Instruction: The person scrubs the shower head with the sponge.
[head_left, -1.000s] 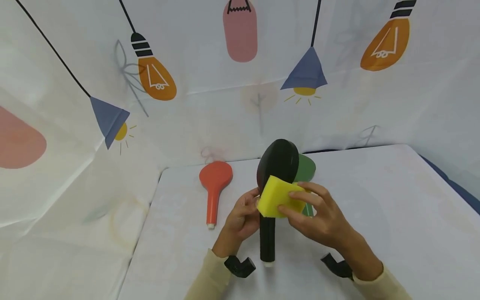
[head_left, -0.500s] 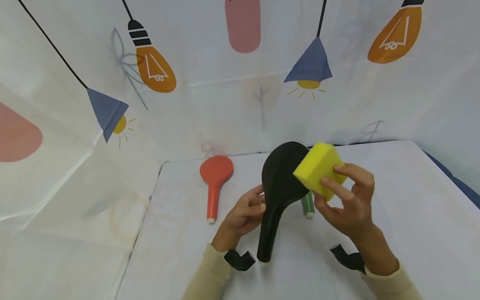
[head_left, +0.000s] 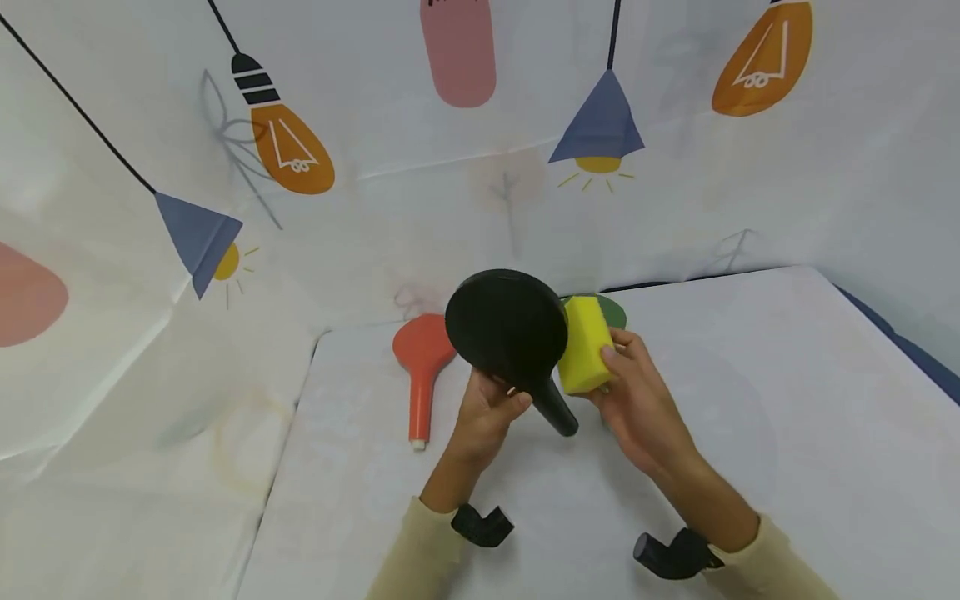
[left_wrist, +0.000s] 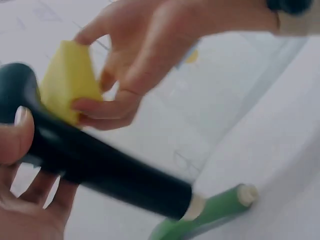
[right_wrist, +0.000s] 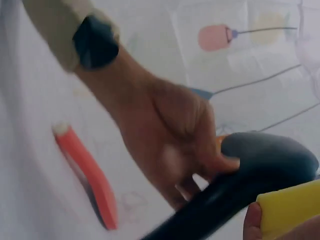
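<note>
My left hand grips a black paddle at the neck, where its round head meets the handle. The paddle is raised off the table, its head up and to the left and its handle slanting down to the right. A pale cap ends that handle in the left wrist view. My right hand pinches a yellow sponge between thumb and fingers, against the right edge of the paddle's head. In the right wrist view the sponge covers part of the black head.
A red paddle lies on the white table at the left, its upper right overlapped by the black one. Behind the sponge lies a green paddle, mostly hidden in the head view. A printed white cloth hangs behind the table.
The black paddle has turned, its head swinging left and its handle now pointing lower right. The sponge went off to the right of the face, then came back left to the head's edge.
</note>
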